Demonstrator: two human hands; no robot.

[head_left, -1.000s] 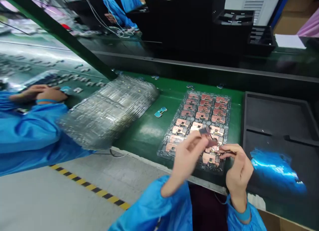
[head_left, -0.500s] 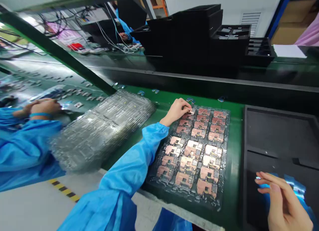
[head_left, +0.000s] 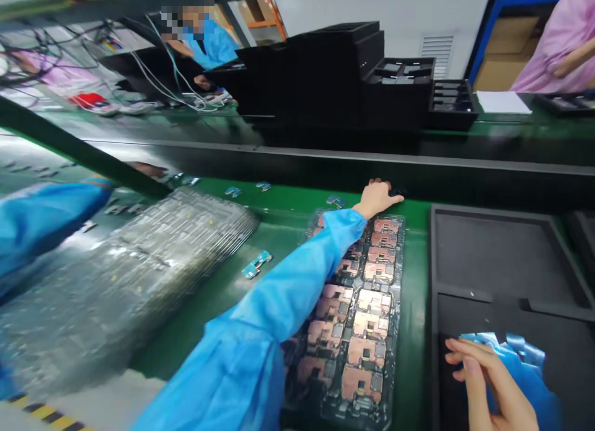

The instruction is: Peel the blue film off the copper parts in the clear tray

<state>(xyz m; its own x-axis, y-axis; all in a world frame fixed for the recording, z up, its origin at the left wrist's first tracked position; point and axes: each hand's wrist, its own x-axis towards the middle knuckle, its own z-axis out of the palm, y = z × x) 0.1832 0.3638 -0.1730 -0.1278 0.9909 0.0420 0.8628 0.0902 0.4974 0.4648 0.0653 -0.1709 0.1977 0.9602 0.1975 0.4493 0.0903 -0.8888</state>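
My left hand (head_left: pixel 376 198) reaches over the far end of a clear plastic tray (head_left: pixel 398 282). Its thumb is spread from the fingers, beside a small dark piece (head_left: pixel 396 192) at the table's back edge. Rows of copper-coloured circuit boards (head_left: pixel 362 382) sit in the tray, partly hidden by my blue sleeve. My right hand (head_left: pixel 495 384) is over a black tray (head_left: pixel 497 239), thumb and fingers pressed together. Bunched shiny blue pieces (head_left: pixel 523 350) show behind it; I cannot tell whether it holds them.
A tall stack of clear plastic trays (head_left: pixel 153 263) stands to the left. One blue piece (head_left: pixel 257 265) lies between the stack and the filled tray, with several more (head_left: pixel 335 201) along the back. A co-worker's sleeve (head_left: pixel 46 220) is at far left. Black boxes (head_left: pixel 316 77) stand behind.
My left hand has left the board it was pinching at the tray and moved to the back edge, its thumb now spread. The view has shifted right. The co-worker's arm has reached forward.
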